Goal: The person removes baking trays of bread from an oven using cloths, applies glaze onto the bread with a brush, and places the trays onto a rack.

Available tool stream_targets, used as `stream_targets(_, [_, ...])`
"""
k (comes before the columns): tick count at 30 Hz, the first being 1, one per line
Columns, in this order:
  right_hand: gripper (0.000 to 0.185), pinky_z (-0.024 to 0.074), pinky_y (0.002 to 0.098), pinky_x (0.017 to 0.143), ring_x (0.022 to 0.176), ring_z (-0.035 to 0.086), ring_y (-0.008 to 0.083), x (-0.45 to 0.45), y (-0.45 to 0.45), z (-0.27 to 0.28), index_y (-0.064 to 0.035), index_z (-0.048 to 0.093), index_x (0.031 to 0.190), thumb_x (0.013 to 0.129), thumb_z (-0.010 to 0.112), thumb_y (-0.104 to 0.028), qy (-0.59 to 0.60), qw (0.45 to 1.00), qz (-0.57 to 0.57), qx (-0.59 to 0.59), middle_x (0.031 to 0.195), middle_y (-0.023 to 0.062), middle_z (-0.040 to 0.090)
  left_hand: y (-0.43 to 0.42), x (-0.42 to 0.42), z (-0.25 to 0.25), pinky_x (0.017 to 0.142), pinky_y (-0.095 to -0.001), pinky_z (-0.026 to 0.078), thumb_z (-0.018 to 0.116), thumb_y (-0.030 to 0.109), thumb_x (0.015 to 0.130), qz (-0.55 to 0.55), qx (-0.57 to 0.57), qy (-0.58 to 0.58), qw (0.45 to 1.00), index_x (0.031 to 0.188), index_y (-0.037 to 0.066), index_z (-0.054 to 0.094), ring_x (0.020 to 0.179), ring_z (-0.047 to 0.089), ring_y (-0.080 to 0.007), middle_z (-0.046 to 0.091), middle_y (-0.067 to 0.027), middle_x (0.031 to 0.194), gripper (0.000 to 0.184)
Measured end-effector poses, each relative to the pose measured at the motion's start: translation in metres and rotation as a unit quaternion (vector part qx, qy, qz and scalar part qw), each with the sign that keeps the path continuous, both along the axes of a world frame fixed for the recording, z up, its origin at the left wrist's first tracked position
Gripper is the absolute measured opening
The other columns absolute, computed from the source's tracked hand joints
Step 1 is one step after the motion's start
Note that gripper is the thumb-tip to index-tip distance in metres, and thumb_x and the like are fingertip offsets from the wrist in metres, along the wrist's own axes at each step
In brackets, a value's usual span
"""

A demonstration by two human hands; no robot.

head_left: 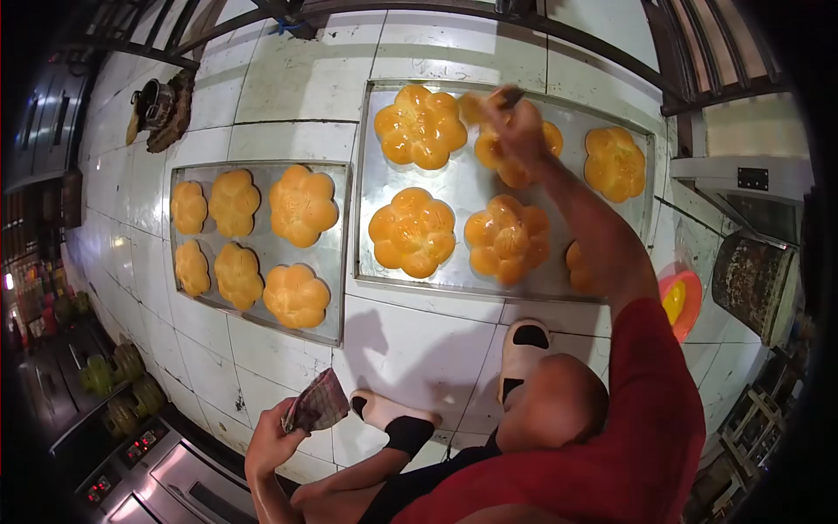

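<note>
Right hand (524, 129) grips blurred brush-like tool (506, 94), upper centre; pressing hard could dent glossy golden flower-shaped bread (513, 172). Left hand (272, 444), lower left, grips folded pinkish-grey checked cloth (319, 403).

No text, label, brand, number or sign can be read with certainty. Two small red-lit displays glow on the metal appliances at the lower left, the upper display (141, 444) and the lower display (99, 488); their characters are too small and blurred to make out. At the far left, the colourful items (33, 293) are too dark and blurred for any lettering to be told. On the right, a small dark plate (752, 179) on the pale appliance (738, 196) carries light specks, and whether these are printed marks cannot be told.
</note>
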State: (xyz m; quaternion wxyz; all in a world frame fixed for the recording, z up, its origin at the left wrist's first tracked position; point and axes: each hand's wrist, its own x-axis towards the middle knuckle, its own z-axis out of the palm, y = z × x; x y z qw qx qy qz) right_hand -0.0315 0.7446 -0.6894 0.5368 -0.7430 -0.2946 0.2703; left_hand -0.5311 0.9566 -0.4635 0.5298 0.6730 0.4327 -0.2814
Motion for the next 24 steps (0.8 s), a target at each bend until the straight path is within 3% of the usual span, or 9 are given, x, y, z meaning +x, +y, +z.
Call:
stream_targets(3, [0.02,0.0485,0.0352,0.07,0.078,0.059,0.0258,0.012,-0.019,-0.028,-0.0047,0.063,0.101,0.082,0.062,-0.014,-0.159,0.985,0.005,0.06,0.085,0.009,0.06,-0.008,0.009,-0.003,0.071,-0.0278,0.051,0.051,-0.011,0.071,0.025,-0.026,-0.004,0.999,0.112,-0.007,0.057,0.079,0.06,-0.0135,0.064,-0.0074,0.089,0.042])
stream_targets(5, [0.021,0.0486,0.0356,0.071,0.078,0.058,0.03,-0.043,-0.012,-0.044,-0.005,0.063,0.101,0.083,0.065,-0.015,-0.325,0.935,0.136,0.048,0.087,0.0111,0.06,-0.008,0.01,-0.012,0.067,-0.0282,0.051,0.051,-0.008,0.073,0.008,-0.025,-0.02,0.999,0.113,-0.006,0.056,0.075,0.06,-0.0138,0.064,-0.0072,0.088,0.041])
stream_targets(8, [0.018,0.0488,0.0357,0.071,0.079,0.058,0.0301,-0.106,-0.027,0.004,-0.0051,0.065,0.098,0.085,0.065,-0.017,-0.202,0.977,0.067,0.001,0.091,0.0121,0.06,-0.012,0.005,-0.008,0.063,-0.0284,0.051,0.051,-0.006,0.074,0.025,-0.031,-0.012,0.999,0.114,-0.005,0.055,0.069,0.059,-0.0139,0.063,-0.0071,0.086,0.04])
stream_targets(13, [0.019,0.0475,0.0355,0.064,0.07,0.06,0.0245,-0.102,-0.193,0.027,-0.0026,0.058,0.089,0.088,0.065,-0.02,-0.29,0.893,-0.345,0.004,0.079,0.0121,0.06,0.012,-0.027,-0.046,0.049,-0.0262,0.043,0.051,0.004,0.083,0.074,0.025,0.02,0.997,0.117,-0.001,0.053,0.055,0.052,-0.0117,0.06,-0.0067,0.079,0.034])
stream_targets(15, [0.023,0.0466,0.0363,0.063,0.069,0.059,0.0218,-0.105,-0.294,0.048,0.0001,0.057,0.088,0.089,0.064,-0.022,-0.111,0.868,-0.482,0.047,0.077,0.0106,0.062,0.02,-0.035,-0.063,0.046,-0.0246,0.039,0.052,0.006,0.087,0.086,0.053,0.007,0.995,0.114,-0.001,0.053,0.054,0.049,-0.01,0.059,-0.005,0.076,0.027])
stream_targets(16, [0.024,0.0465,0.0356,0.062,0.07,0.059,0.0188,-0.106,-0.353,0.041,0.0005,0.057,0.087,0.09,0.063,-0.023,-0.235,0.796,-0.548,-0.105,0.078,0.0089,0.064,0.028,-0.029,-0.07,0.045,-0.0255,0.039,0.053,0.006,0.086,0.049,0.034,0.012,0.998,0.112,0.0,0.053,0.052,0.049,-0.0104,0.058,-0.0046,0.073,0.027])
stream_targets(19, [0.019,0.0463,0.028,0.075,0.084,0.055,0.014,-0.136,-0.466,0.074,-0.0016,0.053,0.095,0.09,0.062,-0.018,-0.217,0.713,-0.644,-0.171,0.094,0.0075,0.059,0.067,-0.011,-0.072,0.044,-0.0272,0.039,0.053,0.007,0.085,-0.029,0.004,0.039,0.999,0.109,0.0,0.054,0.049,0.047,-0.0112,0.056,-0.0038,0.069,0.025])
stream_targets(21, [0.026,0.0475,0.0324,0.073,0.08,0.058,0.0185,-0.164,-0.526,0.051,-0.0004,0.053,0.097,0.088,0.063,-0.022,-0.231,0.688,-0.645,-0.237,0.088,0.0113,0.06,0.089,0.002,-0.079,0.042,-0.0285,0.038,0.054,0.007,0.081,-0.221,0.106,-0.007,0.969,0.105,0.001,0.055,0.045,0.044,-0.0109,0.054,-0.0044,0.066,0.025])
stream_targets(24, [0.034,0.0476,0.0371,0.075,0.083,0.059,0.0231,-0.185,-0.564,0.014,0.0011,0.052,0.103,0.087,0.064,-0.026,-0.26,0.67,-0.618,-0.319,0.09,0.0155,0.061,0.124,0.016,-0.091,0.048,-0.0345,0.043,0.053,0.007,0.077,-0.174,0.116,0.087,0.974,0.107,0.0,0.056,0.05,0.054,-0.0167,0.058,-0.0083,0.068,0.031])
